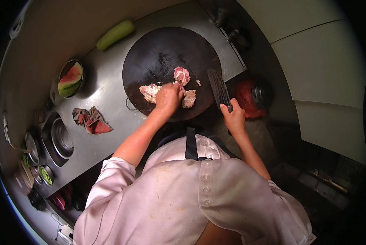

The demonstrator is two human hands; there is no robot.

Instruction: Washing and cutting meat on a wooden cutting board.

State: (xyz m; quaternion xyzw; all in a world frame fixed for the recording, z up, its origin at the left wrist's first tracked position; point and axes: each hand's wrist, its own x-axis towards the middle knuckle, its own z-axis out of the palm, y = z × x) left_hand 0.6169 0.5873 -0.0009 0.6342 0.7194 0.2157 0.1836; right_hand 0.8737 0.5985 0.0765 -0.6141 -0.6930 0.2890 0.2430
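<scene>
A round dark chopping block point(152, 52) stands before me with several pieces of raw meat on it. My left hand point(168, 97) is low over the block, its fingers curled on a small piece of pink raw meat point(181, 87) that they partly cover. A red and white chunk of meat point(182, 75) lies just beyond the fingertips. A browner chunk point(189, 99) is to their right, and a pale, fatty piece point(149, 92) to the left of the hand. At the block's right edge, my right hand point(234, 117) grips a cleaver point(218, 87) by its handle, blade pointing away from me.
The block rests on a steel counter point(109, 73). Behind it lies a long green gourd point(115, 35). Leftward are a bowl with cut watermelon point(70, 81), a crumpled cloth point(92, 121), a sink basin point(62, 137) and a bowl of chopped greens point(45, 175). A red container point(247, 98) stands at right.
</scene>
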